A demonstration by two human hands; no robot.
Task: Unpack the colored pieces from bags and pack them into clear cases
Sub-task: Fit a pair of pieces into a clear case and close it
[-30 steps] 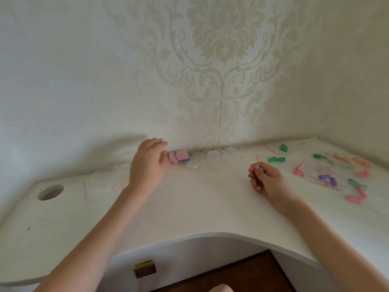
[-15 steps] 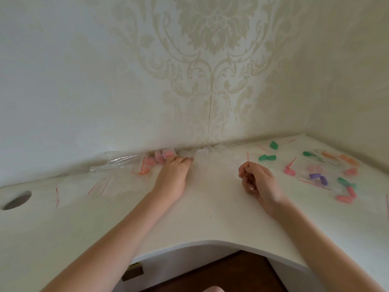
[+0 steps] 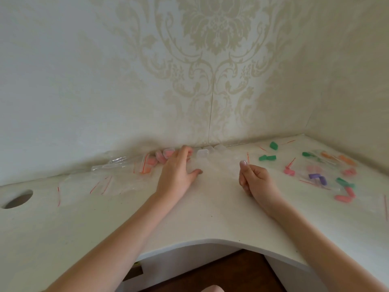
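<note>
Resting palm-down on the white desk (image 3: 189, 218), left hand (image 3: 176, 175), fingers straight, tips touching pink pieces in clear cases (image 3: 166, 154) at the desk's back edge. Right hand (image 3: 256, 182): fingers curled, pinching a thin red-striped bag (image 3: 248, 158). Loose colored pieces (image 3: 315, 178): desk's right side.

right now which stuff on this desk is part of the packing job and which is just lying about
Part of the job:
- clear cases by the wall
- pink pieces at the left hand
- green pieces
- bagged coloured pieces
- right hand

Lying about:
- emptied bags
- cable hole
</note>
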